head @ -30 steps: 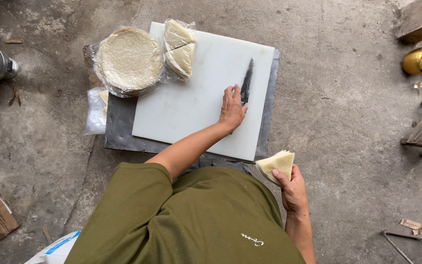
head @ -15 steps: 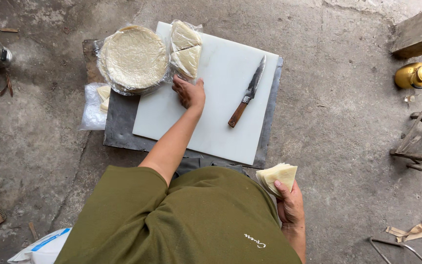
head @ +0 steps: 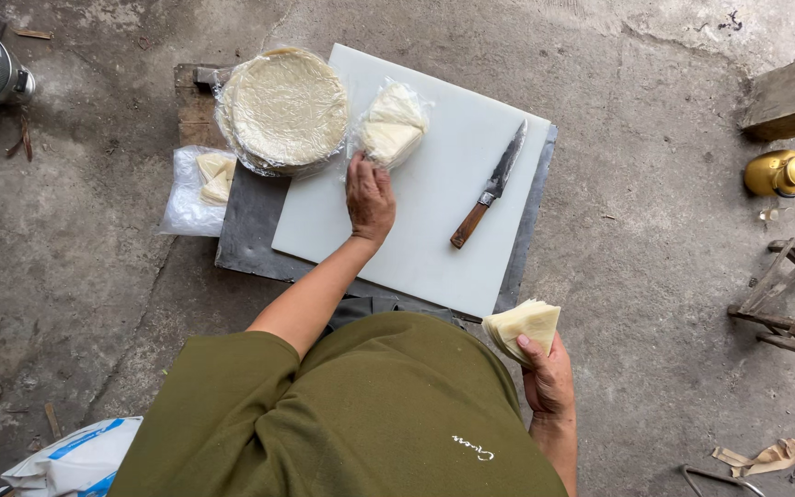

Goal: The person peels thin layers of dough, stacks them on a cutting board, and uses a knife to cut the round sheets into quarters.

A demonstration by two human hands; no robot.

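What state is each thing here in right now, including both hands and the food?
Left hand: flat on the white cutting board, fingertips at the bagged wedge stack.
Right hand: gripping a stack of cut wedges, off the board.
Knife: lying flat on the board, unheld.
Round wrapper stack: whole, wrapped in clear plastic.
Small bag of pieces: lying on the floor beside the board.

Head camera, straight down, close overhead
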